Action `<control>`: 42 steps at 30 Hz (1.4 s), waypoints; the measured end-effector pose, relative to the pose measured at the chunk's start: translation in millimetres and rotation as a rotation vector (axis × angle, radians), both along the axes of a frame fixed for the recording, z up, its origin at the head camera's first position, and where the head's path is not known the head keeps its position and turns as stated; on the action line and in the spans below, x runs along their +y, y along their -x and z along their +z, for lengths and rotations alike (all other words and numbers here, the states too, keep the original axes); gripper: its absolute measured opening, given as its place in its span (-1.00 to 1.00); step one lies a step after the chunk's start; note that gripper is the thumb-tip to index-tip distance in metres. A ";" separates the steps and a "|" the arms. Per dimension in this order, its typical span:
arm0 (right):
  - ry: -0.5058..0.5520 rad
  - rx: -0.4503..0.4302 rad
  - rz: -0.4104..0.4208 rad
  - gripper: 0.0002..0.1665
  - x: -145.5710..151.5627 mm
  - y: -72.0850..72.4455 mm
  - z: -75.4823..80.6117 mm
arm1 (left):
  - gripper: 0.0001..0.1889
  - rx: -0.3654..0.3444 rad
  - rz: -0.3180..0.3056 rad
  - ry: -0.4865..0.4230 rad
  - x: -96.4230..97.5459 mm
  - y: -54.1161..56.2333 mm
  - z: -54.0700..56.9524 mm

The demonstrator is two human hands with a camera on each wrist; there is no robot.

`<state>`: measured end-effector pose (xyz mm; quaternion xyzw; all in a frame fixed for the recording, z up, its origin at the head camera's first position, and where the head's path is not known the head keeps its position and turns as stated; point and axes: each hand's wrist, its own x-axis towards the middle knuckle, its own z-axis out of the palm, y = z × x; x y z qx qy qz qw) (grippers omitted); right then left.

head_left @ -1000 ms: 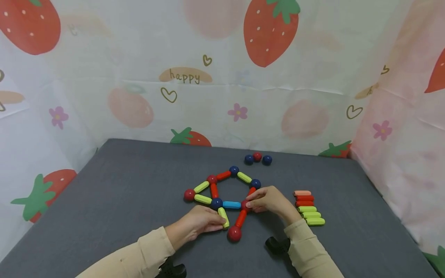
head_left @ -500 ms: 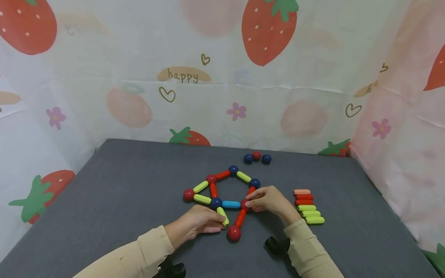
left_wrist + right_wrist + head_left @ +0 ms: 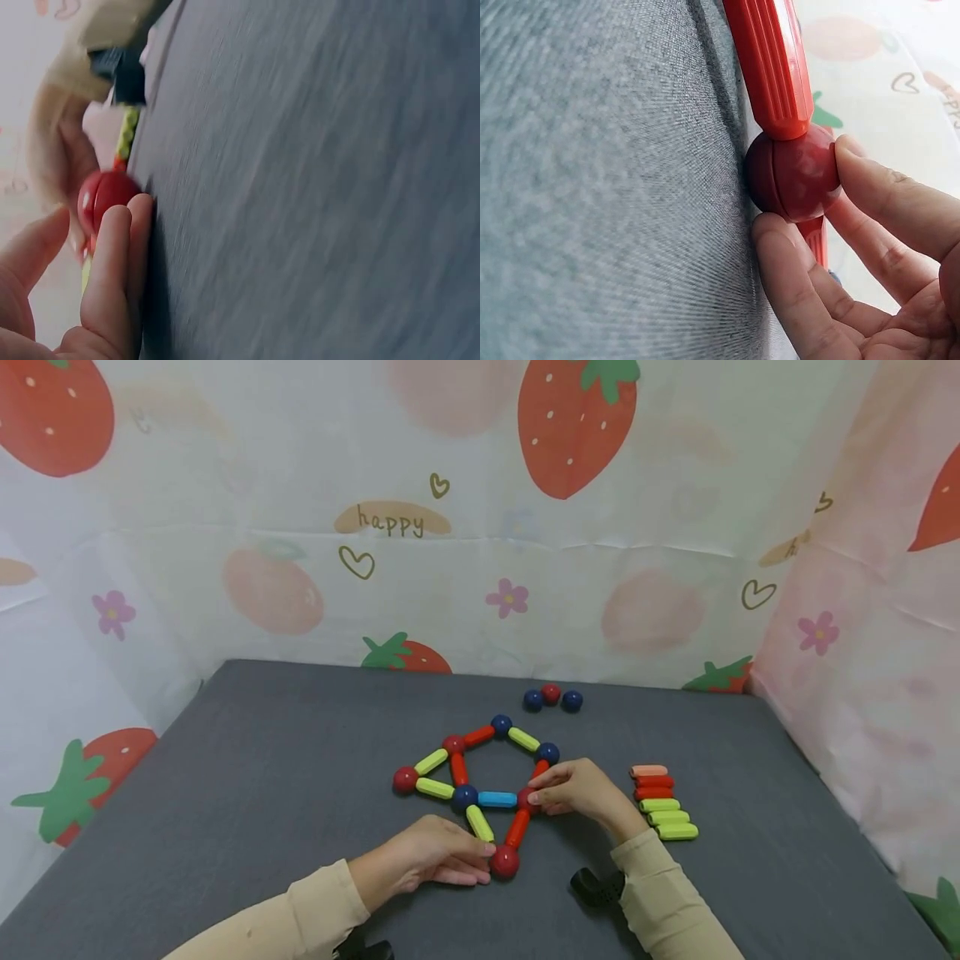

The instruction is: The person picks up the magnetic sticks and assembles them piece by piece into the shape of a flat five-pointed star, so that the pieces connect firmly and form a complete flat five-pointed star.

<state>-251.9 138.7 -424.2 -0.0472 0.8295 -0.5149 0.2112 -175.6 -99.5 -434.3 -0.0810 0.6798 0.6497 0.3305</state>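
Observation:
On the dark cloth lies a flat frame of coloured rods and balls. My right hand (image 3: 576,792) pinches a red ball (image 3: 799,172) at its right corner, between thumb and fingers. Ridged red rods (image 3: 772,67) meet that ball on opposite sides. My left hand (image 3: 435,853) is at the front red ball (image 3: 505,862), its thumb and fingers spread apart with the tips right at the ball, as the left wrist view shows. A yellow-green rod (image 3: 480,823) runs from a blue ball (image 3: 465,797) toward this front ball. A blue rod (image 3: 497,799) links the blue ball to the ball in my right hand.
Several loose rods (image 3: 664,817) in pink, red and yellow-green lie in a row to the right. At the back of the table (image 3: 300,718) sit two blue balls and a red ball (image 3: 551,694). A strawberry-print curtain (image 3: 420,593) surrounds the table.
My left hand has let go of the yellow-green rod and moved slightly right and forward to the front red ball. The rod's end now lies close to that ball. My right hand keeps its hold.

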 end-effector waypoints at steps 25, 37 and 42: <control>0.003 0.008 -0.009 -0.72 0.1 0.7 0.2 | -0.74 0.039 0.023 0.007 9.7 -9.5 -1.1; 0.008 0.009 -0.001 -0.71 1.4 0.2 0.6 | -0.70 0.065 0.005 0.008 1.6 -2.9 -2.9; 0.023 0.047 -0.062 -0.68 10.3 2.2 3.5 | -0.60 0.110 0.120 0.037 -12.0 4.3 -2.9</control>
